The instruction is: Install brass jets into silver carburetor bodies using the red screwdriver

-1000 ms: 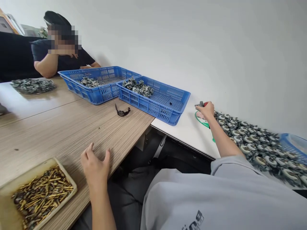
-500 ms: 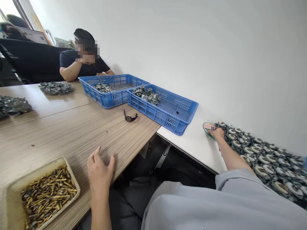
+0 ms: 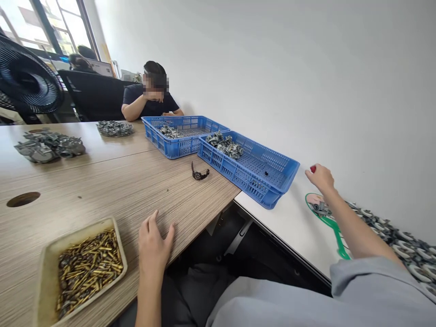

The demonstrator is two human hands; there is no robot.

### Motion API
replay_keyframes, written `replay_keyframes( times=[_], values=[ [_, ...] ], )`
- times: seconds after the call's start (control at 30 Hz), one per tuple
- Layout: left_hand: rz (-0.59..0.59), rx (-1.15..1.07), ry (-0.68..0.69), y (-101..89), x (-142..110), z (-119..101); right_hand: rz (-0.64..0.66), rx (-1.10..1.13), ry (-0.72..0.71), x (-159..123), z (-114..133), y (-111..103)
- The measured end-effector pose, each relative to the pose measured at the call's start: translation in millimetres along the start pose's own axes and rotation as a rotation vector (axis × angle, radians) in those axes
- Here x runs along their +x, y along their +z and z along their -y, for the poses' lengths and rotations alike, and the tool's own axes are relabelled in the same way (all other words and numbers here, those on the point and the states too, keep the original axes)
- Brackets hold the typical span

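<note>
My left hand (image 3: 154, 240) rests on the wooden table's edge, its fingers apart and nothing in them. Raised over the white surface, my right hand (image 3: 322, 178) is closed on a small red object (image 3: 313, 168), mostly hidden by the fingers. Below it lies a green-edged hand fan (image 3: 335, 227) with a grey metal part (image 3: 319, 207) on its round end. Rows of grey metal parts with white rings (image 3: 405, 247) spread to the right, partly behind my forearm. Left of my left hand stands a plastic tub (image 3: 44, 272) of brass-coloured pins (image 3: 90, 263).
Two blue crates (image 3: 235, 170) (image 3: 163, 143) hold metal parts. A black wristwatch (image 3: 199, 175) lies before them. Piles of metal parts (image 3: 51, 145) (image 3: 115, 128) sit farther left, near a table hole (image 3: 23, 199). A person (image 3: 150, 100) sits across; a fan (image 3: 29, 77) stands at left.
My right hand has lifted off the hand fan, up and away, with the red object now showing in it. My left hand keeps its place on the table. The view has turned left.
</note>
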State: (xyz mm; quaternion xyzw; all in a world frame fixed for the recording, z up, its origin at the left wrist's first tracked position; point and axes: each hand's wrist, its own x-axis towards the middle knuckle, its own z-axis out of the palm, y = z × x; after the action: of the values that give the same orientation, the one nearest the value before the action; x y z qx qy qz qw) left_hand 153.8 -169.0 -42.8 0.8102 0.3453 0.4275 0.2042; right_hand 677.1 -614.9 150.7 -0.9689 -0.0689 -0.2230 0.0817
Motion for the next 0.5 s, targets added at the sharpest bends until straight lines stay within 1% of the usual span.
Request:
replay_keyframes(
  times=[0.07,0.1,0.13,0.17,0.2,0.27,0.33,0.4,0.5],
  values=[
    [-0.003,0.000,-0.009,-0.5,-1,-1,0.040,0.065,-0.238,13,46,-9],
    [-0.004,0.003,-0.009,-0.8,-1,-2,0.087,0.111,-0.372,17,70,-11],
    [-0.002,0.007,-0.008,-1.1,-2,-3,0.147,0.142,-0.485,19,94,-11],
    [0.001,0.010,-0.006,-1.2,-2,-3,0.243,0.130,-0.564,20,116,-10],
    [0.005,0.012,-0.004,-1.4,-2,-3,0.356,0.094,-0.614,20,137,-6],
    [0.014,0.014,0.000,-1.6,-2,-3,0.525,0.051,-0.657,16,172,6],
    [0.021,0.012,0.001,-1.9,-2,-3,0.674,0.005,-0.653,9,197,21],
    [0.028,0.008,-0.005,-2.3,-3,-4,0.787,-0.036,-0.631,2,212,35],
    [0.036,0.002,-0.020,-2.8,-3,-5,0.896,-0.071,-0.591,-8,221,52]
  ],
)
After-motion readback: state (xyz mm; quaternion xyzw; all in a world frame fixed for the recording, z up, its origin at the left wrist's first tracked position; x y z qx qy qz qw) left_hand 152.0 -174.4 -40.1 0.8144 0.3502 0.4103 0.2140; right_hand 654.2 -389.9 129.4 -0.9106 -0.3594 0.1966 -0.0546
